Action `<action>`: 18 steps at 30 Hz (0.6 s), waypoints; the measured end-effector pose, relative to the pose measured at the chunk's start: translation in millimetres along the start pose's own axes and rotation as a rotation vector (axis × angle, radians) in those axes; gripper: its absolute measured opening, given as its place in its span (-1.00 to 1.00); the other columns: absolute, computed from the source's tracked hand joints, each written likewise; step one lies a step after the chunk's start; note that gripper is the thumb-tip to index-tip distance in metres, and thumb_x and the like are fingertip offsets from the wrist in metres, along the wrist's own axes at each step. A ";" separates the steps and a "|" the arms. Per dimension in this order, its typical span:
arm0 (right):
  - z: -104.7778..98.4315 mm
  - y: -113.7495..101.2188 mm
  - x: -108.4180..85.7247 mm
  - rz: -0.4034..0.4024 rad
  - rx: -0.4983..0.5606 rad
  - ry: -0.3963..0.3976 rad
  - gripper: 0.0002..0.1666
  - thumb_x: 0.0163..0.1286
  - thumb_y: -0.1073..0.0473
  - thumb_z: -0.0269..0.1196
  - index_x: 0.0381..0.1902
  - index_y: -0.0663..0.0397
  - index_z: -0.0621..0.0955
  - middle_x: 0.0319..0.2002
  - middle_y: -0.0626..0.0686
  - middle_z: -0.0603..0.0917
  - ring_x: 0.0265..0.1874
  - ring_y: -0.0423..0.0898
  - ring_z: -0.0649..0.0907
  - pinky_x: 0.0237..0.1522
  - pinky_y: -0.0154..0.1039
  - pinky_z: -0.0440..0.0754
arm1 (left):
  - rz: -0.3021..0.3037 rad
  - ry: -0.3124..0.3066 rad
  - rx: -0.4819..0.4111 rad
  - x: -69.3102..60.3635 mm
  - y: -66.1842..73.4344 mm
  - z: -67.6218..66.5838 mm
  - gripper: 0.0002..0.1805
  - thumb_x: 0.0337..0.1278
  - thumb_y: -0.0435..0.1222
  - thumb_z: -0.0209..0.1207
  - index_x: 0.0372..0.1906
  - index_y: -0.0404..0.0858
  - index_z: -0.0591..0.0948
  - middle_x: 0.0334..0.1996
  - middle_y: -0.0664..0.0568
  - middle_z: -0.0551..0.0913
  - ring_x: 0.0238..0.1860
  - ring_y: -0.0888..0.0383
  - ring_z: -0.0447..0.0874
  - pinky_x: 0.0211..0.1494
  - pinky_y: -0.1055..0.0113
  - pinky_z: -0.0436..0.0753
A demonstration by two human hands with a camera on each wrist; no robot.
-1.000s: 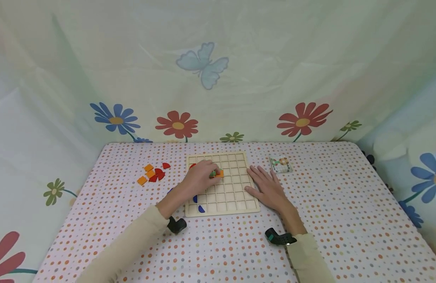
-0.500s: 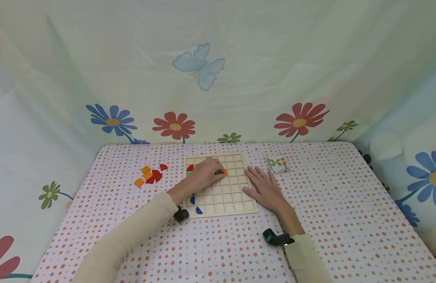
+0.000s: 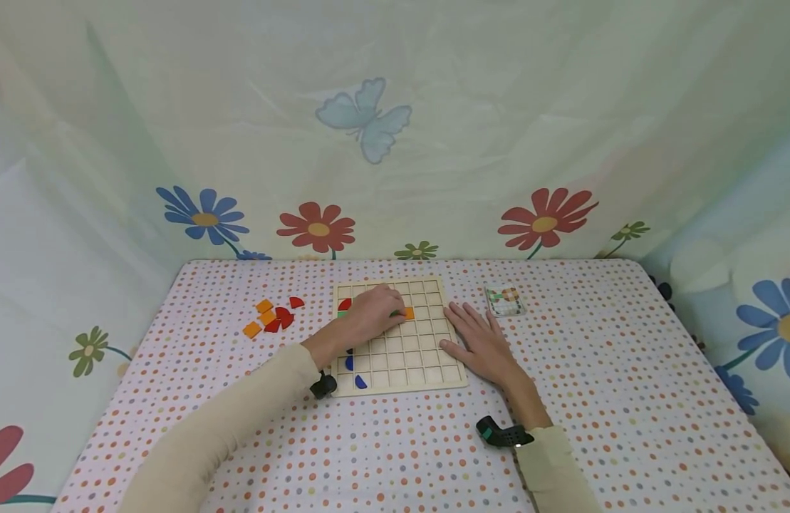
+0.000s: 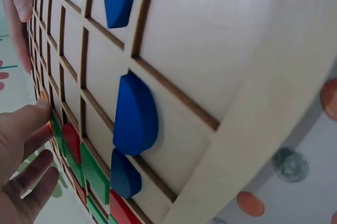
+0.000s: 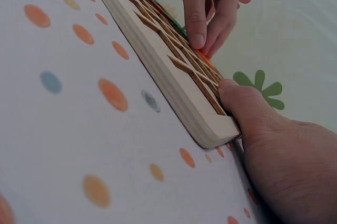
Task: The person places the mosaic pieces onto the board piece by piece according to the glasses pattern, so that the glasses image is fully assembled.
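A wooden grid board [image 3: 407, 380] lies on the table. My left hand [image 3: 369, 315] is over its upper left part, thumb and fingers pinching an orange square tile [image 3: 409, 313] at a cell. Green tiles [image 4: 95, 174] and red tiles [image 4: 71, 142] sit in cells beside that hand in the left wrist view. Blue rounded tiles [image 4: 136, 113] lie on the board's near left part. My right hand [image 3: 481, 342] rests along the right edge of the board with its fingers extended; its thumb [image 5: 245, 100] touches the rim. The left palm hides some cells.
Left of the board lie loose orange squares [image 3: 251, 330] and red quarter-circle tiles [image 3: 296, 303]. A small patterned card [image 3: 505, 301], seemingly in a clear sleeve, lies beyond the right hand. The dotted tablecloth [image 3: 395, 456] reaches a flowered backdrop [image 3: 459, 171].
My left hand has shifted slightly right across the board with the orange tile, then stays there. The right hand keeps its place on the board's edge. The head view has shifted slightly.
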State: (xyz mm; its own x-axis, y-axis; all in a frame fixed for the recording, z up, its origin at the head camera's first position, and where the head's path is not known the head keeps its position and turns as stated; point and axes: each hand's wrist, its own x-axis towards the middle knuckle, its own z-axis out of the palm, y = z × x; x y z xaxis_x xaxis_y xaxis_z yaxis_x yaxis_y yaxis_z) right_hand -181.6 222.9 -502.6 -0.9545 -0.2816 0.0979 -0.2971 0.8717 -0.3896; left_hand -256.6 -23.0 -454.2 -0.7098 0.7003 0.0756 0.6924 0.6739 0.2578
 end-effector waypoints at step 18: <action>-2.2 0.9 -0.9 0.002 0.003 -0.009 -0.15 0.39 -0.21 0.12 0.51 -0.02 0.18 0.53 0.10 0.14 0.53 0.17 0.08 0.48 0.28 -0.23 | 0.055 0.075 -0.043 -99.3 5.1 -16.9 -0.73 0.22 -0.17 0.24 0.00 -0.11 0.67 -0.02 0.13 0.69 0.08 0.14 0.56 0.14 0.23 0.59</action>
State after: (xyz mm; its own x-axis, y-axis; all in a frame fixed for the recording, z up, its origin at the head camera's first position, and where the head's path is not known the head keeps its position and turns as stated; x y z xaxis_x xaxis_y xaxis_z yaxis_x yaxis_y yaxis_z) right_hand -181.0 224.9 -501.1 -0.9548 -0.2837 0.0886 -0.2953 0.8712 -0.3922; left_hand -184.7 -93.1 -444.1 -0.6799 0.7151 0.1626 0.7254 0.6232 0.2922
